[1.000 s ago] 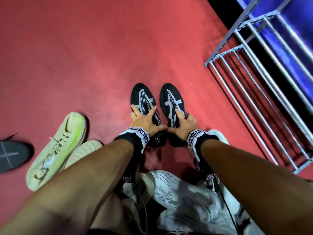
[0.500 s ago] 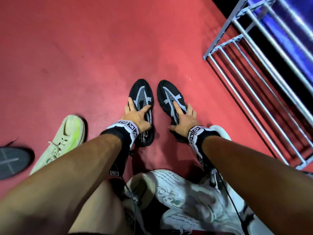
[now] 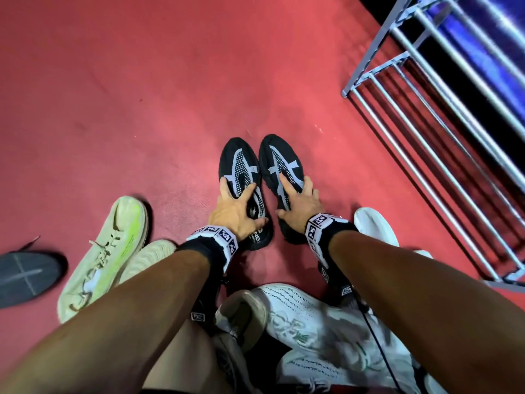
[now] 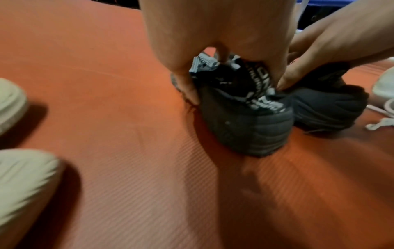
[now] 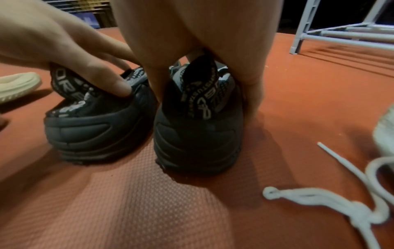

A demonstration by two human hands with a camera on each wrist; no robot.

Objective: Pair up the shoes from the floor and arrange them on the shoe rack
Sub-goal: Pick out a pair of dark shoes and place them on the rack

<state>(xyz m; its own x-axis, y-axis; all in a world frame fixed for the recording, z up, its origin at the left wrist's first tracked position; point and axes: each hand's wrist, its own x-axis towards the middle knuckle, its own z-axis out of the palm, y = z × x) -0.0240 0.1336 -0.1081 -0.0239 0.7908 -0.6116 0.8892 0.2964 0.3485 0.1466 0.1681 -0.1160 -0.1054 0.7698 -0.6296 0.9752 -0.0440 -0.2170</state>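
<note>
Two black shoes sit side by side on the red floor in the middle of the head view, toes pointing to the top of the frame. The left hand grips the left black shoe around its opening, thumb on one side and fingers on the other. The right hand grips the right black shoe the same way, with one finger lying along the top. The two shoes are just beside each other near the toes, with a thin gap between the heels in the wrist views. Both soles look flat on the floor.

The metal shoe rack stands in the upper right of the frame, well apart from the black shoes. A strip of bare red floor lies between them. A big stretch of bare floor fills the upper left.

A cream and green shoe lies at the lower left. A dark shoe sits at the left edge. White shoes are piled at the bottom, between the arms. A white shoe toe pokes out just beside the right wrist. A loose white lace lies on the floor in the lower right of the right wrist view.
</note>
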